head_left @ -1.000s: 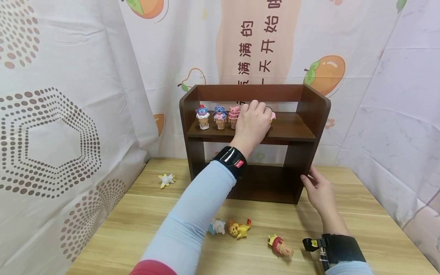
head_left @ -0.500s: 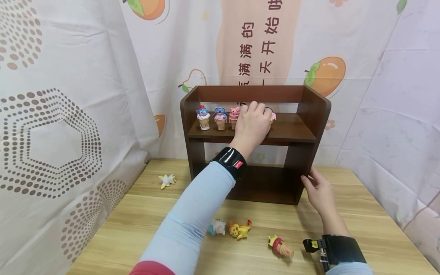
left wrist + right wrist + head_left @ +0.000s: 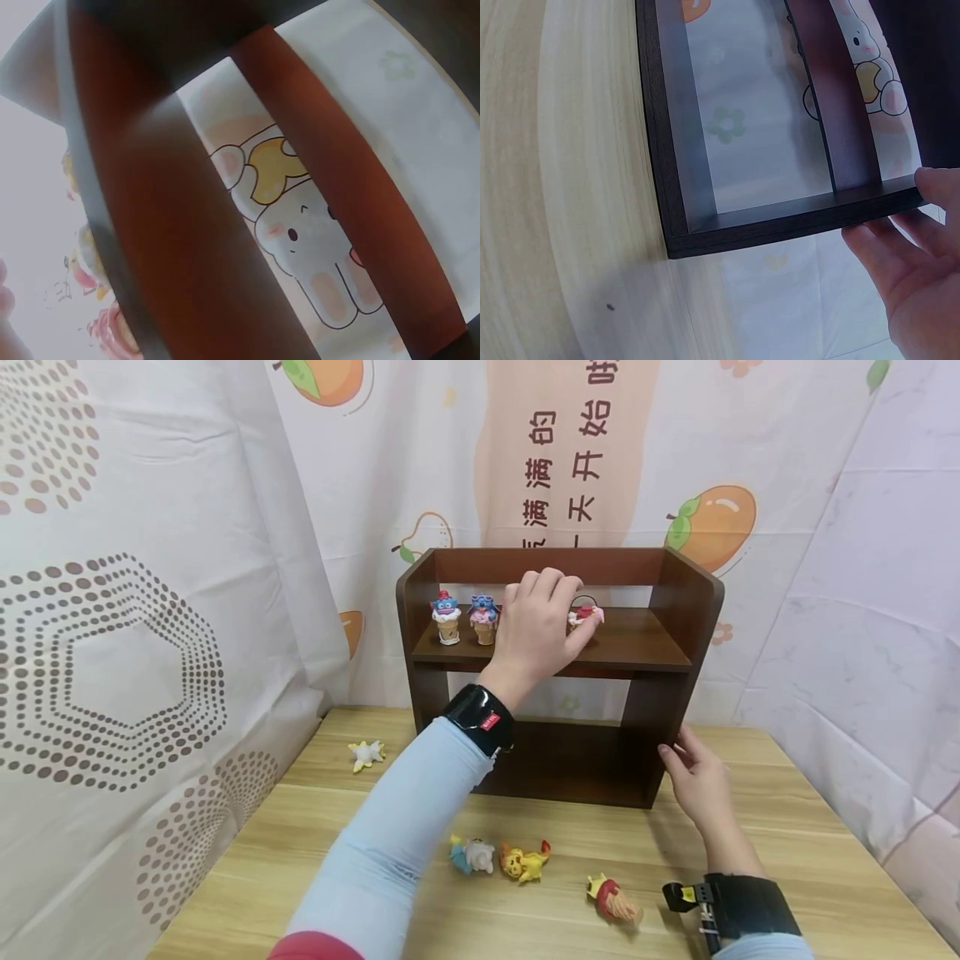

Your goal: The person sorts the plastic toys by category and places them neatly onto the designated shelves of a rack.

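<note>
Lifted since earlier: left hand [image 3: 534,628], off the pink-tailed figurine [image 3: 583,613], now standing free on the upper shelf [image 3: 637,647]; fingers relaxed, holding nothing. Left wrist view: shelf boards only. Right wrist view: right hand [image 3: 911,274], fingers straight, steadies the shelf's side panel [image 3: 802,219]

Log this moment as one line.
left hand: open, over shelf toys | right hand: open, fingers touch shelf side | table: four toys lying
</note>
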`<move>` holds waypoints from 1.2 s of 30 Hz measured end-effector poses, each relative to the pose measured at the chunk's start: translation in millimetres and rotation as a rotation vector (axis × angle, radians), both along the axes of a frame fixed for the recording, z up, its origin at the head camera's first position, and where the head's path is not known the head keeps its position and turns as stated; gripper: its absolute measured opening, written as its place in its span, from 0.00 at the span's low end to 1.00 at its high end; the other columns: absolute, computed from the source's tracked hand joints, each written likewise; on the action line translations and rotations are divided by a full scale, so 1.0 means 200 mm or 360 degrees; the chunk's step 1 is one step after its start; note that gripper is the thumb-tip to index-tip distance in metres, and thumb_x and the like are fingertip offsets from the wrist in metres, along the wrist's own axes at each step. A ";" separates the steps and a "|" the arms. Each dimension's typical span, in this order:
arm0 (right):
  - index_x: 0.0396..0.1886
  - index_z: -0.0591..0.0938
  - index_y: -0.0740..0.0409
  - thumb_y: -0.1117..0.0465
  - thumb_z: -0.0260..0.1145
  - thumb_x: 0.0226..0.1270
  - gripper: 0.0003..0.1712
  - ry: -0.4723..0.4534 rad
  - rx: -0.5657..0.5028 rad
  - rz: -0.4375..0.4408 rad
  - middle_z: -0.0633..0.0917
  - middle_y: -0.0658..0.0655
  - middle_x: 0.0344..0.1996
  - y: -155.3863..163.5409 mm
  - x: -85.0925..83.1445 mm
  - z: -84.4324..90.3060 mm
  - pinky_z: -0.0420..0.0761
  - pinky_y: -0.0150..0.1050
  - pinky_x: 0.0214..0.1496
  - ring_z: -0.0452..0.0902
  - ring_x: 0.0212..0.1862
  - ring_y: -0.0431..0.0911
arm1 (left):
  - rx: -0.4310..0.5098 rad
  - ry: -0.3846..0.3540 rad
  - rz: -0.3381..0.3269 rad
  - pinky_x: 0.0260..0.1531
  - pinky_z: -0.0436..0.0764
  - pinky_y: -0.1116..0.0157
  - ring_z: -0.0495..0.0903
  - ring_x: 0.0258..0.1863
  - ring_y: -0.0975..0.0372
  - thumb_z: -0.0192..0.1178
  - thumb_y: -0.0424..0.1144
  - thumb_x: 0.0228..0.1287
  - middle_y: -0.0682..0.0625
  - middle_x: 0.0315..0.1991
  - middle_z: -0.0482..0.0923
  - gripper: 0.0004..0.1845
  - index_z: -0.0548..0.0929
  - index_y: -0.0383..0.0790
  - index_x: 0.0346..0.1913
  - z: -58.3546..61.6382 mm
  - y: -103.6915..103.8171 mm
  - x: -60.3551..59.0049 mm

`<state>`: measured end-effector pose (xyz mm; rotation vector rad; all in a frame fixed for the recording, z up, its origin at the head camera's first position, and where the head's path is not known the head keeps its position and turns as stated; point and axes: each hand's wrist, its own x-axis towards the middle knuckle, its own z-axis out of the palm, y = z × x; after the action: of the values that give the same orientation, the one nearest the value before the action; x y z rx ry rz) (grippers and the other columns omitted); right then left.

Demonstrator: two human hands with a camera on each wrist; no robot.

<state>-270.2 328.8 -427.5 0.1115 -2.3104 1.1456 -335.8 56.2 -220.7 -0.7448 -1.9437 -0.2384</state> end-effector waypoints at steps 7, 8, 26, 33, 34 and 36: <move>0.77 0.68 0.52 0.56 0.59 0.80 0.30 -0.0024 0.0005 0.0003 0.77 0.69 0.63 0.00 0.01 0.01 0.70 0.15 0.43 0.78 0.59 0.64 | 0.0161 0.0093 -0.0196 0.48 0.68 0.59 0.73 0.50 0.55 0.60 0.55 0.70 0.50 0.47 0.78 0.20 0.82 0.42 0.51 0.02 -0.08 0.06; 0.78 0.68 0.52 0.56 0.59 0.80 0.30 -0.0029 0.0013 -0.0003 0.78 0.69 0.63 0.00 0.01 0.01 0.70 0.14 0.43 0.78 0.59 0.64 | 0.0176 0.0104 -0.0222 0.49 0.68 0.59 0.73 0.50 0.55 0.60 0.54 0.70 0.50 0.47 0.78 0.20 0.82 0.42 0.51 0.02 -0.09 0.06; 0.77 0.69 0.54 0.55 0.59 0.79 0.30 -0.0021 0.0020 -0.0009 0.77 0.70 0.63 0.00 0.01 0.00 0.70 0.14 0.42 0.78 0.59 0.64 | 0.0203 0.0005 -0.0511 0.52 0.76 0.60 0.79 0.51 0.55 0.67 0.50 0.66 0.44 0.54 0.79 0.21 0.81 0.37 0.52 -0.27 -0.18 0.18; 0.77 0.69 0.53 0.56 0.59 0.79 0.29 -0.0002 0.0041 -0.0023 0.78 0.69 0.63 0.00 0.00 0.01 0.69 0.14 0.42 0.79 0.58 0.63 | 0.0115 -0.0135 -0.0562 0.56 0.78 0.62 0.81 0.54 0.55 0.68 0.50 0.66 0.43 0.61 0.77 0.25 0.79 0.37 0.58 -0.39 -0.19 0.23; 0.77 0.69 0.53 0.56 0.59 0.79 0.29 0.0002 0.0047 -0.0026 0.78 0.69 0.62 0.00 0.00 0.01 0.69 0.14 0.42 0.79 0.58 0.63 | 0.0107 -0.0161 -0.0577 0.55 0.78 0.62 0.81 0.54 0.55 0.68 0.50 0.66 0.43 0.61 0.77 0.26 0.78 0.37 0.58 -0.40 -0.19 0.24; 0.76 0.70 0.53 0.57 0.60 0.79 0.29 0.0008 0.0050 -0.0029 0.79 0.69 0.62 0.00 0.00 0.00 0.69 0.14 0.42 0.79 0.58 0.63 | 0.0086 -0.0214 -0.0604 0.54 0.78 0.63 0.81 0.53 0.55 0.68 0.50 0.66 0.43 0.62 0.76 0.26 0.78 0.37 0.59 -0.44 -0.19 0.26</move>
<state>-270.0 328.9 -426.5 0.1051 -2.3209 1.0988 -284.0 18.1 -308.1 -1.0827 -1.8996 -0.5823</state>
